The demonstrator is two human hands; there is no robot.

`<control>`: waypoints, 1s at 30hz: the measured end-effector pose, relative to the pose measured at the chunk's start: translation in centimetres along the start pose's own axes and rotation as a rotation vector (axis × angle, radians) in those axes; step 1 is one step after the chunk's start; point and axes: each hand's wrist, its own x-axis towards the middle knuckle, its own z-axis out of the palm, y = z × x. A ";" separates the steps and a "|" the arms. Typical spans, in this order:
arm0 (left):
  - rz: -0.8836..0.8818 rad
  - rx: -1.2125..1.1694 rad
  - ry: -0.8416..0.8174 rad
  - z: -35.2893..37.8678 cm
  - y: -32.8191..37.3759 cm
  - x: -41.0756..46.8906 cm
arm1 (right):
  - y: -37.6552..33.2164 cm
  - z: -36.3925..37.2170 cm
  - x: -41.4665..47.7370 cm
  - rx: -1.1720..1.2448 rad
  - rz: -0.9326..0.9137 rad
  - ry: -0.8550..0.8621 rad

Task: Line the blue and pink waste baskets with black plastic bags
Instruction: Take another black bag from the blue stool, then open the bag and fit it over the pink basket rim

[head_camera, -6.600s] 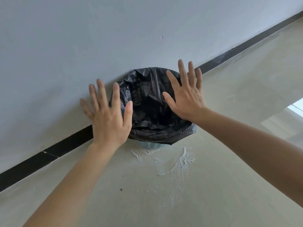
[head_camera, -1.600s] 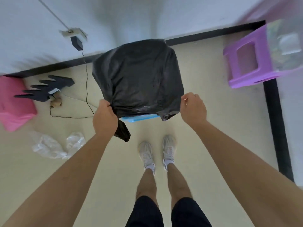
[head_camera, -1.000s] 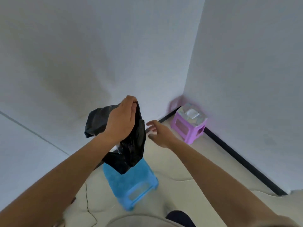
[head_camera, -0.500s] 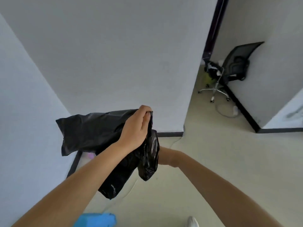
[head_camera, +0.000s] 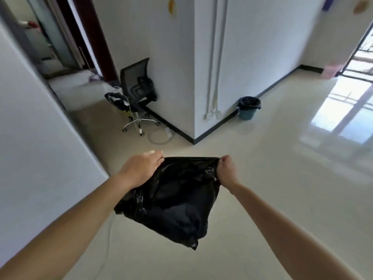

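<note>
Apparently halfway, the blue basket stands lined while both the left hand and right hand pinch a black bag taut, pink basket unseen.

This is a sparsely furnished office-like interior, a hall or open room in a building rather than a lived-in home. The floor is pale, glossy and bare, with white walls edged by a black baseboard. At 11 o'clock a black mesh swivel chair on a chrome star base stands against a wall corner, with a white cable coiled on the floor beside it. At 1 o'clock a blue bin lined with a black bag sits at the wall foot. White conduits run down the wall. At 2 o'clock a bright glazed doorway throws light across the floor.
</note>
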 end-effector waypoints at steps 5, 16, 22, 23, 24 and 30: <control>0.104 0.049 -0.002 6.2 7.1 13.0 | 4.4 -11.9 8.7 -0.343 -0.246 0.193; 0.086 -0.041 0.029 15.2 9.1 42.9 | 8.0 -24.1 28.9 -0.969 -0.560 0.098; 0.237 -0.186 -0.024 17.0 14.5 60.8 | 7.1 -29.2 42.4 -0.976 -0.328 0.127; 0.269 -0.218 -0.024 17.1 16.3 64.0 | 7.3 -30.6 44.6 -0.914 -0.251 0.150; 0.296 -0.257 -0.026 17.3 18.1 67.0 | 7.6 -32.0 46.5 -0.837 -0.169 0.184; 0.546 -0.284 -0.040 22.0 29.9 82.8 | 12.7 -39.7 57.4 -0.577 0.151 0.321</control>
